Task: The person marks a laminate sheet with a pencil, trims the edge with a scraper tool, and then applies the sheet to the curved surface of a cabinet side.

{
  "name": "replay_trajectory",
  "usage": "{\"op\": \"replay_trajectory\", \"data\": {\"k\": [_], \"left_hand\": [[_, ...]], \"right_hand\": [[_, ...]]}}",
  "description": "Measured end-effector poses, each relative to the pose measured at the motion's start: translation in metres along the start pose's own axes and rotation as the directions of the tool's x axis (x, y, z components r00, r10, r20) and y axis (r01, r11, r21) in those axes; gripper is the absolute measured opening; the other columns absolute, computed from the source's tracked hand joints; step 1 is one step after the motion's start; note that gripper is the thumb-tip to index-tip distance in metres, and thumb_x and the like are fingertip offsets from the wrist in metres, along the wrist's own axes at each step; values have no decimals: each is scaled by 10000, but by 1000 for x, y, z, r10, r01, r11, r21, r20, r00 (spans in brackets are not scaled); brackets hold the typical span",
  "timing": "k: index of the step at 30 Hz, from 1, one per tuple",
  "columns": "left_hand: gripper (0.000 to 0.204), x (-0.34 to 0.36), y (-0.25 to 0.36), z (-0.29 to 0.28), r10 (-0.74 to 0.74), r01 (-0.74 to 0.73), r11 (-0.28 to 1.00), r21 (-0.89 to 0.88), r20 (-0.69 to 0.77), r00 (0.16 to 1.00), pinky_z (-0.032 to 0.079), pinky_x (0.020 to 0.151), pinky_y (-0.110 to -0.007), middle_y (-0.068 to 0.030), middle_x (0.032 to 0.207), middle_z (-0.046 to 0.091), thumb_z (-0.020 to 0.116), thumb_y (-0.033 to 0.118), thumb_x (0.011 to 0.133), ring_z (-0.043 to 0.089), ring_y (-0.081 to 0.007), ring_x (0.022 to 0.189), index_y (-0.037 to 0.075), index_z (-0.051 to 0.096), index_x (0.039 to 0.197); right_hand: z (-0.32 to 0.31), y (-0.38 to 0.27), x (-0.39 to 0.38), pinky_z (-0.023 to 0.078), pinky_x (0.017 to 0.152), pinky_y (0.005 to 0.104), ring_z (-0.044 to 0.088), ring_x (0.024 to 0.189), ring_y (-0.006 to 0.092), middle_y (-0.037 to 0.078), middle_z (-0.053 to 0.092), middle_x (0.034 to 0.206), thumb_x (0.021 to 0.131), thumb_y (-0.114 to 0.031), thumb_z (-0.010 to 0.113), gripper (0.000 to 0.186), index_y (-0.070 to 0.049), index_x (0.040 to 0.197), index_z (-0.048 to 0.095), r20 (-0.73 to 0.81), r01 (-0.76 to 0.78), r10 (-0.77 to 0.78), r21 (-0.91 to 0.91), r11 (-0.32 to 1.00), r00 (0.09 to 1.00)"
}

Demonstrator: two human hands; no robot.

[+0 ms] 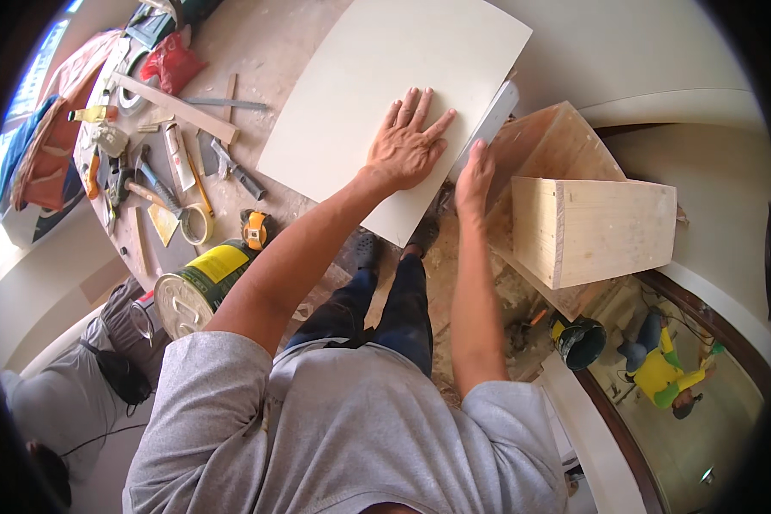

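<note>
A large white panel (403,51) lies in front of me, tilted across the view, one corner pointing toward my feet. My left hand (407,146) rests palm down on its face, fingers spread. At the panel's right long edge, my right hand (473,180) grips a flat, whitish-grey strip (497,113) standing against that edge. The thumb is up along the strip, while the other fingers are mostly hidden. Just right of that hand is a pale wooden box (617,231), with a browner wooden board (574,146) behind it.
Left of the panel, a dusty worktop holds a hammer (158,184), a tape roll (197,224), a yellow tape measure (254,230) and a wood strip (180,107). A green-yellow can (184,300) stands near my left arm. Lower right are a black bucket (581,343) and another person (664,368).
</note>
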State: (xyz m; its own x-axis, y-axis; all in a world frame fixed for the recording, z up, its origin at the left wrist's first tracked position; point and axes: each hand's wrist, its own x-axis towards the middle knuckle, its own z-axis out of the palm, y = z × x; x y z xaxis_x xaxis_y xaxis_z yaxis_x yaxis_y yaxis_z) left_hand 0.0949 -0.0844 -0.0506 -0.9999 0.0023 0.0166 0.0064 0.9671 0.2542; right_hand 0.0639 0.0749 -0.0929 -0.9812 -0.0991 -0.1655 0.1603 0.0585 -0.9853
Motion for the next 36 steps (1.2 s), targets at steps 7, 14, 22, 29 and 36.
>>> {"op": "replay_trajectory", "data": {"k": [7,14,22,29,36], "left_hand": [[569,5,-1,8,45,-43,999,22,-79,996,82,1294,-492,-189,1721,150,338,477,1085,77,-368,1602,318,325,1631],[599,-4,-29,4,22,-30,994,-106,-78,997,151,1289,-497,-216,1715,130,454,490,1069,113,-384,1592,285,343,1621],[727,-65,-38,1,-62,58,996,69,59,996,92,1300,-482,-205,1722,112,351,630,1048,91,-366,1598,233,265,1651],[700,-85,-13,-28,-105,104,994,22,66,992,116,1288,-510,-232,1710,134,482,554,1030,115,-396,1590,205,343,1620],[623,73,-22,-28,85,-95,992,-87,-109,990,218,1249,-542,-246,1694,182,527,521,1028,180,-447,1561,244,431,1578]], "right_hand": [[-22,41,-91,504,866,436,594,968,306,187,604,1106,1094,-407,476,466,45,1194,528,-89,-64,70,68,996,994],[-28,-2,-132,584,714,410,650,895,233,134,643,1091,1082,-445,500,457,-16,1240,508,-27,-333,385,451,828,922],[25,4,-164,489,962,431,608,1074,293,233,635,1180,1050,-347,595,477,88,1241,547,-42,-245,243,-35,969,969],[17,18,-200,507,873,363,602,982,192,138,637,1105,1061,-265,593,355,35,1242,536,-19,-191,206,306,933,978],[-29,3,-101,580,607,319,672,766,168,100,670,1033,1078,-322,548,379,-33,1317,494,-11,-290,328,439,850,945]]}}
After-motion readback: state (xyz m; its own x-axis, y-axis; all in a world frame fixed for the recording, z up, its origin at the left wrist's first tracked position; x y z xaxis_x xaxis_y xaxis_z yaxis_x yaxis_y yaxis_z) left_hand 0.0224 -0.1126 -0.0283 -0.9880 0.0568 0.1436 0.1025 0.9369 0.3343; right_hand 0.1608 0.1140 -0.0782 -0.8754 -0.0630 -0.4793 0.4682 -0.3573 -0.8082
